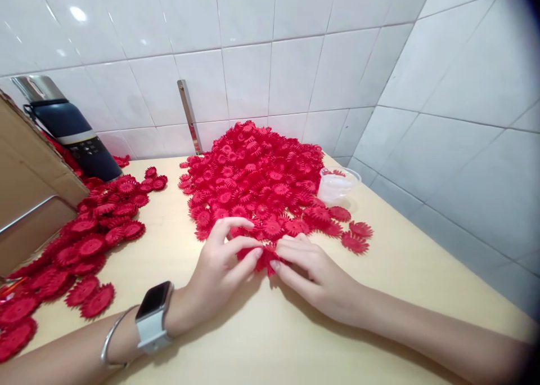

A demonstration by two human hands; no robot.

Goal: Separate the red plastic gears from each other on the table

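A red flower-shaped piece with a fringed edge [265,260] is pinched between both hands, just above the table. My left hand [225,261] grips its left side with thumb and forefinger, the other fingers curled. On the opposite side my right hand [314,269] holds it between thumb and fingers. Parts of the piece are hidden behind the fingertips. Directly beyond the hands rises a large heap of similar red fringed pieces [257,174]. A watch [154,314] and a silver bangle [110,340] are on my left wrist.
More red pieces [90,244] spread along the left beside a cardboard box [34,188] and a dark blue flask [76,131]. A clear plastic cup [337,187] stands right of the heap. A metal strip [188,115] leans on the tiled wall [295,75] behind the table [379,267].
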